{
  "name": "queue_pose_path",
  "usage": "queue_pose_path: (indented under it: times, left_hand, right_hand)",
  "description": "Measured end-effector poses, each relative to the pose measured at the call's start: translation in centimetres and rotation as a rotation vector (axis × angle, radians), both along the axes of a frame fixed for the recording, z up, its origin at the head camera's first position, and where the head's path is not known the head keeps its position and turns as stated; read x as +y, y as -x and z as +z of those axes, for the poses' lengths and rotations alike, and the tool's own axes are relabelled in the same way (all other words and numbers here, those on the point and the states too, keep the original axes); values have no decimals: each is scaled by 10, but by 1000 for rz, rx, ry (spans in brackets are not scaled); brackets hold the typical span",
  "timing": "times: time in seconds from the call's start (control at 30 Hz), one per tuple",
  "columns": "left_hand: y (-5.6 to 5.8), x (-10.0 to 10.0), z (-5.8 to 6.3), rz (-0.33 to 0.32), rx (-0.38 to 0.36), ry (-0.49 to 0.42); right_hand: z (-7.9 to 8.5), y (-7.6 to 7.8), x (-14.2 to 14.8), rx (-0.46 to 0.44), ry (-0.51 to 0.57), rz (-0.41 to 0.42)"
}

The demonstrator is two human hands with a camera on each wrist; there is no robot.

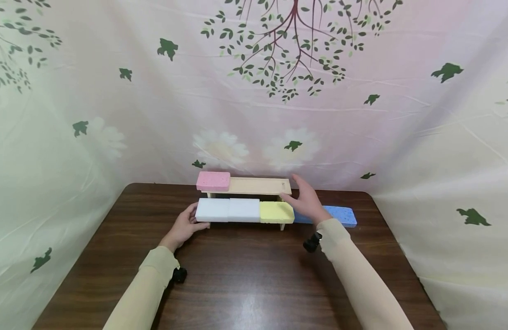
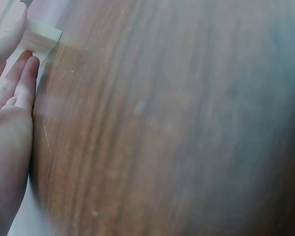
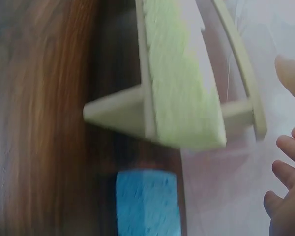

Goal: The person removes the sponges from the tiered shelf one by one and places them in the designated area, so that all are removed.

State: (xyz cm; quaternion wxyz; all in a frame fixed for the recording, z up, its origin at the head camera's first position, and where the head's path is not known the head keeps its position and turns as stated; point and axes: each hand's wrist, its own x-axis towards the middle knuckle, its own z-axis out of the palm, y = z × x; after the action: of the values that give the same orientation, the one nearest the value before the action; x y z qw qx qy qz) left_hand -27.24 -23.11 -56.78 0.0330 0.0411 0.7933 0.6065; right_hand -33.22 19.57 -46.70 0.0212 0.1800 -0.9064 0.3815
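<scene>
A small two-step wooden rack stands against the back curtain. Its front step carries two white sponge-like blocks and a yellow sponge; a pink sponge lies on the left of the rear step. My left hand is at the rack's left end, thumb by the front and fingers beside the white block. In the left wrist view its fingers are nearly straight, tips at the pale wood. Over the rack's right end, my right hand is spread, with nothing between thumb and fingers.
A blue sponge lies on the dark wooden table right of the rack, partly hidden by my right hand. The patterned curtain rises behind the table and along both sides.
</scene>
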Motion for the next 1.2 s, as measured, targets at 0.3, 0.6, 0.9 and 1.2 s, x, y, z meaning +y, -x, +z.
queue_pose_path:
  times: [0.3,0.6,0.9,1.2]
  left_hand:
    - [1,-1,0,-17,13,-2]
    - [1,0,-1,-6,-3,5]
    - [0,0,-2,-2,7,-2]
    - [0,0,-2,-5,4,8]
  right_hand:
    - [15,2,-38,7,29,73]
    - [19,5,-75,2,22,106]
    - [21,8,-102,-16,-4,142]
    - [17,16,-117,-38,-33,163]
